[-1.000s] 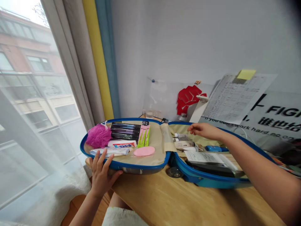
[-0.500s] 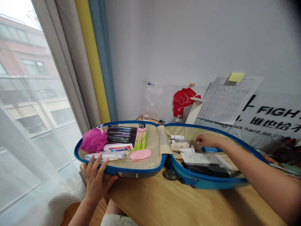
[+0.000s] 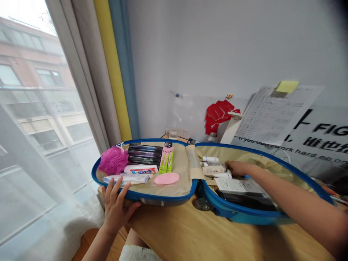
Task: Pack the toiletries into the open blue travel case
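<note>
Right hand (image 3: 239,168) half-curled, lower among the cream-and-white cosmetic tubes (image 3: 214,169) than a moment ago, fingertips (image 3: 230,165) just beside them, possibly touching, though any hold hard to make out from this angle; left hand (image 3: 116,206) open, fingers spread, resting against the glossy blue rim of an open hard-shell suitcase (image 3: 163,194) on a pale wooden desk (image 3: 190,232), near a flat white packet (image 3: 126,178) and a pink mesh bath sponge (image 3: 113,160).
</note>
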`<move>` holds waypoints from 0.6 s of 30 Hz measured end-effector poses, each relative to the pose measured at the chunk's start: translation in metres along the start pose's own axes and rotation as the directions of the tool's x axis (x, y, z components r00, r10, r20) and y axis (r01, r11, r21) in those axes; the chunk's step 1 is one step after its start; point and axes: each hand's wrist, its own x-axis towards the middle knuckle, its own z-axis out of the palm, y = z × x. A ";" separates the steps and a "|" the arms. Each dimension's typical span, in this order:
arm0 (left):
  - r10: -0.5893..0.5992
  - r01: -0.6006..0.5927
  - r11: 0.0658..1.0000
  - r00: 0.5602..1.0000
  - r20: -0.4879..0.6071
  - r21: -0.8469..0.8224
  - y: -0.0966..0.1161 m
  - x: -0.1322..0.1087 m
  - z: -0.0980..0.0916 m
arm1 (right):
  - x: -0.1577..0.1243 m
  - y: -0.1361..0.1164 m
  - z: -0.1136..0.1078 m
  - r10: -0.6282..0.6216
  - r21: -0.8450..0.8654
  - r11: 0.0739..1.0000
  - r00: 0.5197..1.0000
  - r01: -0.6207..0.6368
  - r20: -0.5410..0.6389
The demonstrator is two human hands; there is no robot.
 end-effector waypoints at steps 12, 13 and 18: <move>0.025 -0.025 1.000 1.000 0.000 0.012 0.003 0.005 -0.003 | 0.005 0.002 0.009 0.013 0.041 0.999 1.000 -0.012 -0.021; 0.024 -0.024 1.000 1.000 0.001 0.012 0.004 0.005 -0.003 | 0.004 0.002 0.010 0.009 0.047 0.999 1.000 -0.008 -0.025; 0.009 -0.009 1.000 1.000 0.000 0.011 0.003 0.003 -0.001 | 0.003 0.004 0.012 0.012 0.085 0.996 0.997 -0.006 -0.074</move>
